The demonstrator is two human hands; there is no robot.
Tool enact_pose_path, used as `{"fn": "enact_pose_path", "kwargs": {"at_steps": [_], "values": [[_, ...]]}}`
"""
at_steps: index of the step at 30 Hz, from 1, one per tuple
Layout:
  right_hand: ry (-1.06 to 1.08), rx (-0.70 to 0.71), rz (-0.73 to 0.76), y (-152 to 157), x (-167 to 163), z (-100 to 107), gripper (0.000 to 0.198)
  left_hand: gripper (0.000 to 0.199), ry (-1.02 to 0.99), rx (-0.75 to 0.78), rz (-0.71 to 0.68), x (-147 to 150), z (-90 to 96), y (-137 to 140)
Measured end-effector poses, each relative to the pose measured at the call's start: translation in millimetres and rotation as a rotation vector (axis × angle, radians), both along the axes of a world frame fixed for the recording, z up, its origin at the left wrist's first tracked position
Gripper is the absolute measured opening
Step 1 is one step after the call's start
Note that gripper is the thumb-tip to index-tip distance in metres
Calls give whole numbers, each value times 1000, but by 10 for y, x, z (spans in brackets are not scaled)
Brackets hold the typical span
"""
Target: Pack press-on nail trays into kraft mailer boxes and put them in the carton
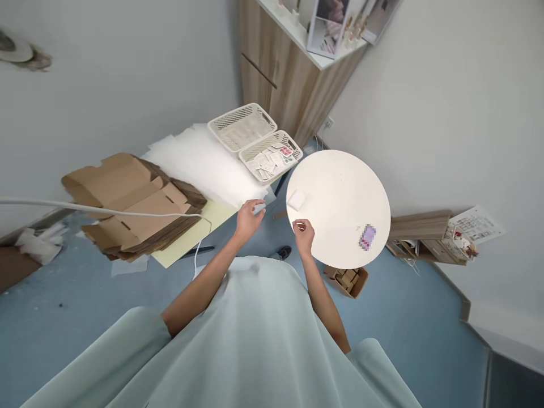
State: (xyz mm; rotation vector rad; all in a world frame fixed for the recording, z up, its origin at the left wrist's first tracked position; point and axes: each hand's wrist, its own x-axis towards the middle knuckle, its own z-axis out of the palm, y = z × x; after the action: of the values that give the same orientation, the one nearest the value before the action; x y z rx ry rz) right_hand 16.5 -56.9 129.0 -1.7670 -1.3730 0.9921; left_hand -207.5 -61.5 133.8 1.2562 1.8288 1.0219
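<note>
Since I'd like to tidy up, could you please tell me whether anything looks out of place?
Yes: a thin white cable crosses loosely in front of the stack of brown cardboard boxes, a possible snag for the left hand. Crumpled white sheeting at far left also looks discarded.

A grey wall (161,68) fills the upper left of the frame, a whiter wall (459,102) the upper right; 1 blue floor (403,317) spreads below both. At top centre stands 1 wood-grain cabinet (293,68), near a wall socket (329,122). Right of centre is 1 round white table (340,195); farther right, 1 low wooden shelf unit (420,224). Light falls evenly.
</note>
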Motion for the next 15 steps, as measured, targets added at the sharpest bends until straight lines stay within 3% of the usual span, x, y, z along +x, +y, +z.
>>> {"fn": "enact_pose_path", "kwargs": {"at_steps": [5, 10, 15], "values": [[-13, 34, 140, -157, -710, 114, 16, 33, 69, 14, 183, -896, -30, -365], [-16, 80, 348, -215, -1450, 204, 17, 42, 157, -179, 354, -1708, -151, -801], [-86, 53, 559, -181, -2120, 261, 8, 46, 354, -351, 272, -2056, -330, -1110]]}}
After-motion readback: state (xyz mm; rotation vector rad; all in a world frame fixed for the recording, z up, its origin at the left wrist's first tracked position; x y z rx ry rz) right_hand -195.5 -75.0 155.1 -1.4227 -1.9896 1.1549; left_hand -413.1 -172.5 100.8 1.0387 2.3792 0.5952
